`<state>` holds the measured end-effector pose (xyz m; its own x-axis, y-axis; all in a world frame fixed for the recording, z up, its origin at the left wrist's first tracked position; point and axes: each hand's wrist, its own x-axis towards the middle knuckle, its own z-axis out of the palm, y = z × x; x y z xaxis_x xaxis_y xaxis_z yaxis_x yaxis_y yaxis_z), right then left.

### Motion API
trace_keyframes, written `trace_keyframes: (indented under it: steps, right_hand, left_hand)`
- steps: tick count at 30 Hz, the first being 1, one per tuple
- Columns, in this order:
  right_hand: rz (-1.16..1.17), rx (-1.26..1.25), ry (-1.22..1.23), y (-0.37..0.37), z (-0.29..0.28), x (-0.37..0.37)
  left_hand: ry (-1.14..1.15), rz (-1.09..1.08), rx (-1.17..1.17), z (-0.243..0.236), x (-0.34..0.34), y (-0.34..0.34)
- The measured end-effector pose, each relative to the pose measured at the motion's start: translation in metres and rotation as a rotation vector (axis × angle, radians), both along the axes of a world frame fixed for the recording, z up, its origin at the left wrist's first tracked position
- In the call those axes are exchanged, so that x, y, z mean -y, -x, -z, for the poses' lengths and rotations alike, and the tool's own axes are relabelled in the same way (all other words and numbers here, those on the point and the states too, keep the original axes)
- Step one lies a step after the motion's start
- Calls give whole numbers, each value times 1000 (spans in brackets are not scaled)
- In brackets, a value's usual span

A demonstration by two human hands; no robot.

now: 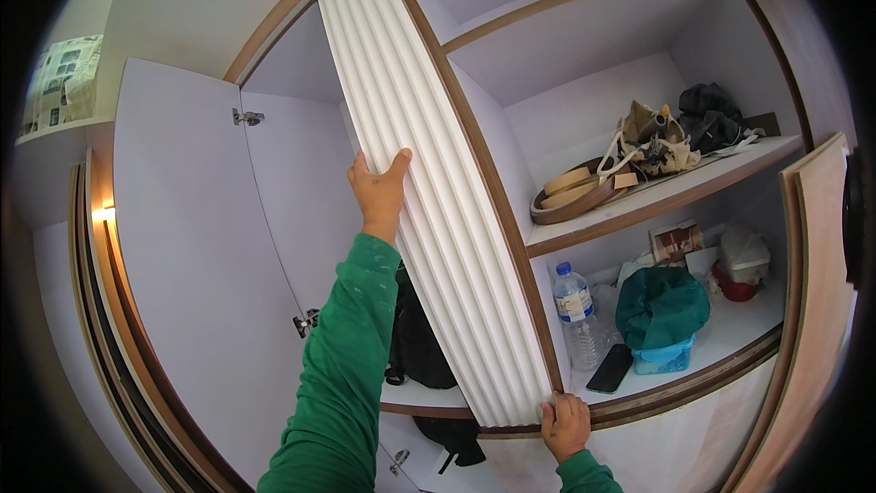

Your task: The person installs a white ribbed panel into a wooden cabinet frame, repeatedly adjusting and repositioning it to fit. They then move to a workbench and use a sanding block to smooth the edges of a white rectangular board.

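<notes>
A tall white fluted panel (429, 183) stands slanted in front of a wooden cabinet, running from the top edge of the view to the lower middle. My left hand (377, 194) grips its left edge about halfway up, with the thumb on the ribbed face; some of the fingers are hidden. Down at the panel's lower right corner, my right hand (568, 424) holds the edge beside the brown cabinet frame (497, 192). Both forearms wear green sleeves.
A pale cabinet door (182, 246) hangs open at left on metal hinges. Right-hand shelves carry edging rolls (570, 187), a water bottle (575, 310), a phone (610, 368) and a green cloth bundle (662, 309). Wooden boards (812, 246) lean at far right. A black bag (420, 338) sits behind the panel.
</notes>
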<state>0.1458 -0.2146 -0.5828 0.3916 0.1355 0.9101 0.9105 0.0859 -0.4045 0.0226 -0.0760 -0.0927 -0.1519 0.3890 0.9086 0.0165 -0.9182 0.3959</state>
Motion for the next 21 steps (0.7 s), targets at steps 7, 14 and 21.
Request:
trace_keyframes:
  steps: [7, 14, 21]
  right_hand:
    - [-8, 1, -14, 0, -2, 0]
    - [-21, 1, -12, 0, -4, 2]
    - [-17, 15, -26, 0, -1, 2]
  left_hand:
    - [-30, 4, 4, -2, -13, 0]
    - [-46, 8, 17, -2, -17, -1]
    - [-73, 97, -80, -6, -33, 5]
